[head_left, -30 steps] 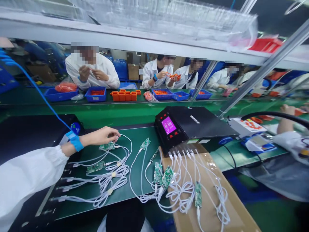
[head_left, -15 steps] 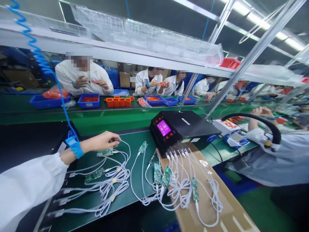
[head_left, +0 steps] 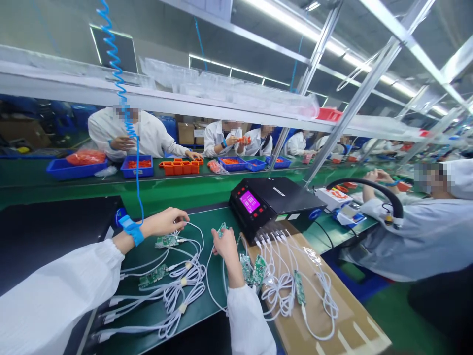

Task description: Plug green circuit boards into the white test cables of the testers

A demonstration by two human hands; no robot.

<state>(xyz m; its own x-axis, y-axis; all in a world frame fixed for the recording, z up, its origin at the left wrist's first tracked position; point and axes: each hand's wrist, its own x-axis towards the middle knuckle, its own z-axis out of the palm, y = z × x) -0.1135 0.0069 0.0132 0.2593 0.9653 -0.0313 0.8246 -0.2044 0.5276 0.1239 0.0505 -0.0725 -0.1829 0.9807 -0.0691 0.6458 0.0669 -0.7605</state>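
My left hand (head_left: 166, 221), with a blue wrist strap (head_left: 131, 230), has its fingertips closed on a white cable (head_left: 197, 228) that curves away to the right. Just below that hand lies a green circuit board (head_left: 167, 240) with a cable plugged in. My right hand (head_left: 226, 243) grips another green circuit board (head_left: 221, 229) between thumb and fingers, partly hidden by them. A further board (head_left: 153, 276) lies lower left, beside coiled white cables (head_left: 179, 282). Right of my right forearm, two boards (head_left: 259, 269) sit close together with cables attached.
A black tester (head_left: 281, 195) with a lit purple screen stands behind, cables plugged into its side. One circuit board (head_left: 299, 287) lies on a brown cardboard box (head_left: 347, 315). Blue bins (head_left: 137, 170) line the far bench, where co-workers sit. A blue coiled cord (head_left: 117, 69) hangs at left.
My right hand has come into view from below and taken hold of the middle circuit board. The left hand keeps its pinch. Across the bench, a co-worker's hand has reached to the orange parts.
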